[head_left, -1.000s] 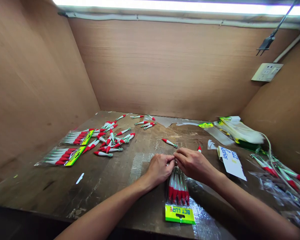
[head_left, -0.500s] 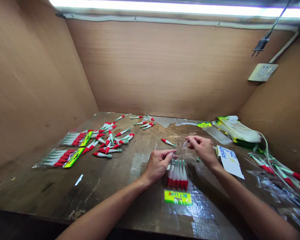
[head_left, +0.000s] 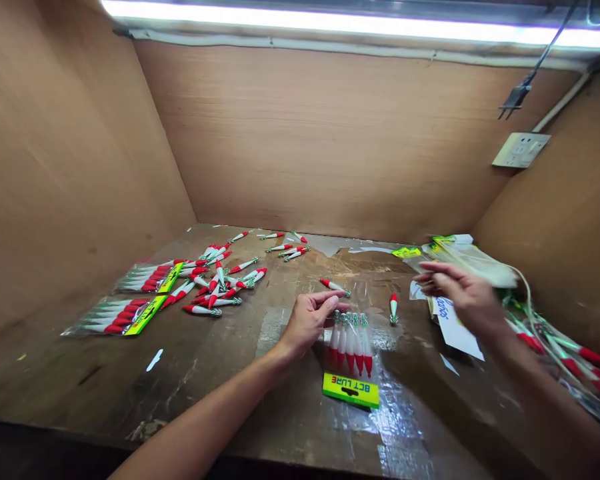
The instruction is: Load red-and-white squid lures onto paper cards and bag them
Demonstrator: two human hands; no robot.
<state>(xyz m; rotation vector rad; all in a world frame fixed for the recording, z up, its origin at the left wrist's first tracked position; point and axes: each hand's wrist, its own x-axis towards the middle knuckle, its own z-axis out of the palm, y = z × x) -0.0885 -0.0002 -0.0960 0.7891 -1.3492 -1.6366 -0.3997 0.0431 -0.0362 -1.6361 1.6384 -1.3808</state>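
Note:
My left hand [head_left: 307, 323] pinches the edge of a clear plastic bag [head_left: 361, 293] near its unheaded end. Inside the bag lie several red and white squid lures [head_left: 351, 343] side by side, their hook crowns toward the back. A yellow-green header card [head_left: 351, 390] reading BCT LURE is at the bag's near end. Over the right side, my right hand [head_left: 453, 287] is smeared by motion, in front of a stack of packaging bags [head_left: 495, 270]; whether its fingers hold anything cannot be made out. One loose lure [head_left: 393, 309] lies between the hands.
Loose lures [head_left: 220, 283] are heaped at left beside two filled packs [head_left: 123, 313]. A handwritten white card [head_left: 457, 330] sits at right, near more bagged lures [head_left: 575, 353]. A plug [head_left: 515, 97] hangs above a wall socket [head_left: 521, 150]. Wooden panels enclose the table.
My right hand has left the bag's end and swung right toward the packaging stack, uncovering a loose lure. A small whitish scrap now shows near the card. My left hand stays at the bag.

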